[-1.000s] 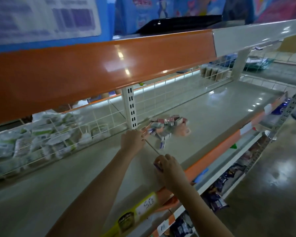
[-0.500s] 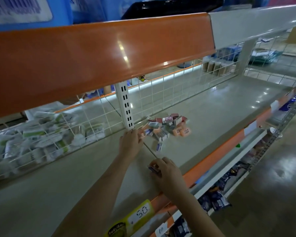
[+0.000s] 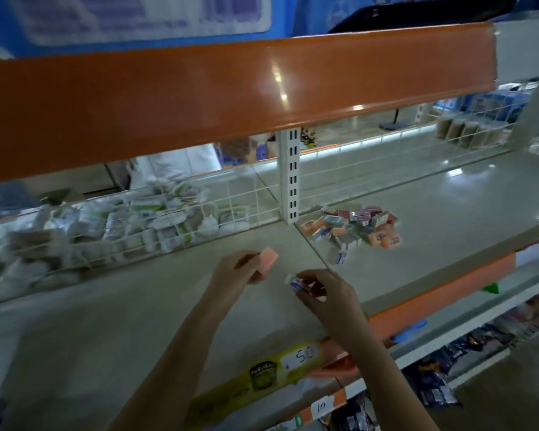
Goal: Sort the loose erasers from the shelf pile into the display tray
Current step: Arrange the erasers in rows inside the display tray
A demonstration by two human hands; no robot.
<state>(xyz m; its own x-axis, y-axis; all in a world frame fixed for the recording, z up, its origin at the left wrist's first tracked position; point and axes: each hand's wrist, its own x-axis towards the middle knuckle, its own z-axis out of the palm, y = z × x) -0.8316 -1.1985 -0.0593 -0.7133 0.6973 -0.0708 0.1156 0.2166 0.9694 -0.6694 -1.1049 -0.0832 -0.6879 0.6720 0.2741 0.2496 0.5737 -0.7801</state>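
Observation:
A pile of loose erasers (image 3: pixel 355 227), orange, red and white with blue sleeves, lies on the grey shelf (image 3: pixel 433 213) just right of the white slotted upright. One white-and-blue eraser (image 3: pixel 342 257) lies apart at the pile's near edge. My left hand (image 3: pixel 237 269) pinches a pink eraser (image 3: pixel 267 259) above the shelf, left of the pile. My right hand (image 3: pixel 324 290) holds a white eraser with a blue sleeve (image 3: pixel 296 283) close beside it. No display tray shows in this view.
A white wire grid (image 3: pixel 237 194) fences the shelf's back, with white and green packets (image 3: pixel 122 225) behind it. An orange shelf front (image 3: pixel 231 88) hangs overhead. The white upright (image 3: pixel 290 178) stands by the pile. Price labels (image 3: pixel 299 357) line the shelf's front edge; packaged goods fill the lower shelves (image 3: pixel 448 362).
Both hands have drawn back from the pile toward me and lifted off the shelf. My left hand now shows a pink eraser; my right hand still holds the blue-sleeved one.

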